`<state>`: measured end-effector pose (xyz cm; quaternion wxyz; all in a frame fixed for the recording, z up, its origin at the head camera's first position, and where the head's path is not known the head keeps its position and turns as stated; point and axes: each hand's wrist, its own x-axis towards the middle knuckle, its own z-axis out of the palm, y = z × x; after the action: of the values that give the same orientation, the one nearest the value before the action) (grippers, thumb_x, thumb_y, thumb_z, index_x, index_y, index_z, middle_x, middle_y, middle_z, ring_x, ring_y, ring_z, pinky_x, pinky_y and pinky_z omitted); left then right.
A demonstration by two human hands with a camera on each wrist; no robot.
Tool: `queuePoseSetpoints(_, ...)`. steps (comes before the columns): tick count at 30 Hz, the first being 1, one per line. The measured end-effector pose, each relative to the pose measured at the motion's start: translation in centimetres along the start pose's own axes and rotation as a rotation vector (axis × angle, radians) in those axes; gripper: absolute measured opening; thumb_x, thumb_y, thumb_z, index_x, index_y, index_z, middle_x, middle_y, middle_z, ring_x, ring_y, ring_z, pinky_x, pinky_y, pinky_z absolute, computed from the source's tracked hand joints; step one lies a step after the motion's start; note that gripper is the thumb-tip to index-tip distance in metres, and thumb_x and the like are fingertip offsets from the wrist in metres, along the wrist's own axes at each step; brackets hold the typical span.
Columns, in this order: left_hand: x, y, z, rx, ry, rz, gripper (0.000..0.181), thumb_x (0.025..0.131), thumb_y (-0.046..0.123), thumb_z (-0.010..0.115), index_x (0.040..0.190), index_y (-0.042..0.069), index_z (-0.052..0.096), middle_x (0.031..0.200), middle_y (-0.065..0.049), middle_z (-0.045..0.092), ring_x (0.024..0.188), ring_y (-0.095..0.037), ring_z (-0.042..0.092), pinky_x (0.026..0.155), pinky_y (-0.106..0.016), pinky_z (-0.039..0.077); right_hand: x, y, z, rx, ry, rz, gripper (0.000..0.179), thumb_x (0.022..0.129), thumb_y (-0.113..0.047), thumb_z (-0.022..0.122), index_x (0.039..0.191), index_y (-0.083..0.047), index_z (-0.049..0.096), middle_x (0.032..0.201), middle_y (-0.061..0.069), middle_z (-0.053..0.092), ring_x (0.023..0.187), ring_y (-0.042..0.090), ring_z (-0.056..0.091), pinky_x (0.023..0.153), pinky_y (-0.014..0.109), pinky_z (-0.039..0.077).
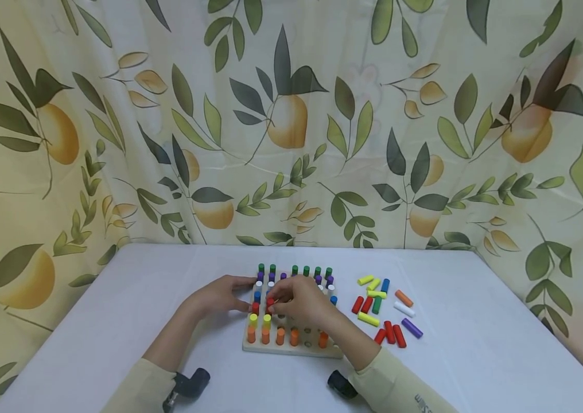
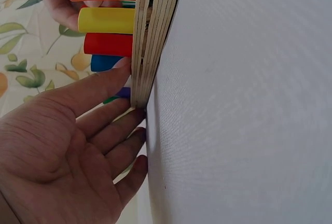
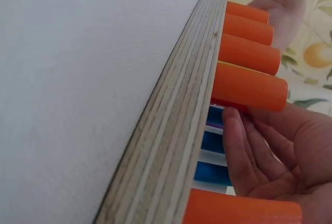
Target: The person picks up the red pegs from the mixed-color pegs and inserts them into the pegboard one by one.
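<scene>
A wooden pegboard (image 1: 291,351) stands on the white table, with upright pegs in rows of one colour each. My left hand (image 1: 218,298) rests against the board's left edge, fingers fairly straight and thumb beside a red peg (image 2: 109,44). Over the left-middle of the board, my right hand (image 1: 302,299) pinches another red peg (image 1: 269,303) upright in the red row, second column. Its lower end is hidden in the right wrist view by orange pegs (image 3: 249,85). Two yellow pegs (image 1: 267,320) stand just in front of it.
Loose pegs lie right of the board, among them a purple peg (image 1: 412,328), a white peg (image 1: 404,310), an orange peg (image 1: 404,297) and several red and yellow ones. Behind the table hangs a leaf-and-fruit patterned curtain (image 1: 291,172).
</scene>
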<state>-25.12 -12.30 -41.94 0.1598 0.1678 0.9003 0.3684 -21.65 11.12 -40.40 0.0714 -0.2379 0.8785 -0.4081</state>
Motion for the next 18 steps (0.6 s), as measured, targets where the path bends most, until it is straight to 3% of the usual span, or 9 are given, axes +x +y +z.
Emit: queuePoseSetpoints(18,0.48,-0.48,0.14,0.02,-0.004,0.006,0.068,0.087,0.018,0.085,0.149,0.012,0.058,0.152,-0.009,0.054,0.147,-0.037,0.037,0.115,-0.064,0.032,-0.12,0.18,0.05,0.009,-0.039,0.007,0.012,0.094,-0.006,0.076,0.102,-0.015,0.079,0.091,-0.01,0.07,0.086,0.014,0.065,0.078,0.028,0.058)
